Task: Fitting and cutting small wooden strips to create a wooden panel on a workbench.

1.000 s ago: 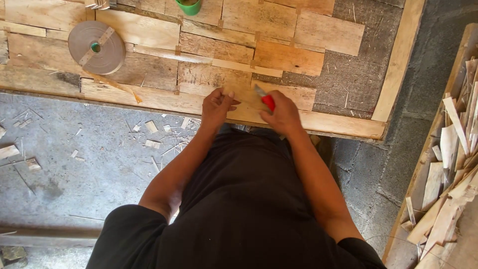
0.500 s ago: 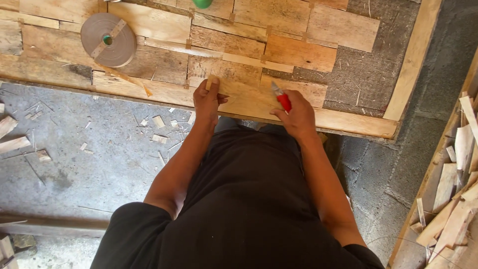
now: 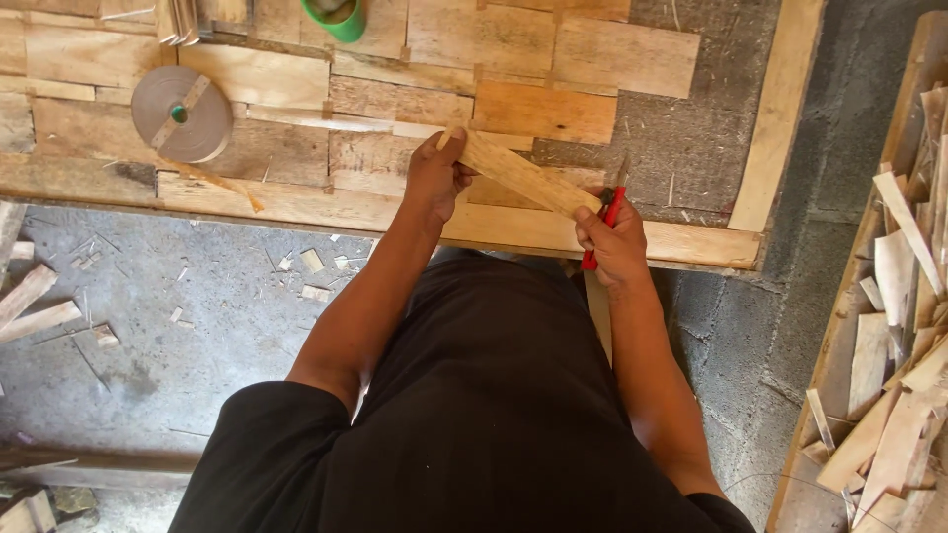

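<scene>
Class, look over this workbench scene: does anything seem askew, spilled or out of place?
Yes. The wood strip, held by the left hand and right hand, sits diagonally across the neatly aligned veneer pieces on the panel. Wood offcuts lie scattered over the concrete floor.

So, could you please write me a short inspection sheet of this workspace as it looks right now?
Surface: wooden panel on grey concrete floor, partly covered with flat wood pieces.
Job's things: thin wood strip and red-handled knife.
Clutter: tape roll, green cup, wood chips on the floor.
Hands: left hand grips the strip's far end; right hand holds the knife at its near end.
Cables: nothing seen.
Surroundings: pile of wood offcuts at right.
</scene>
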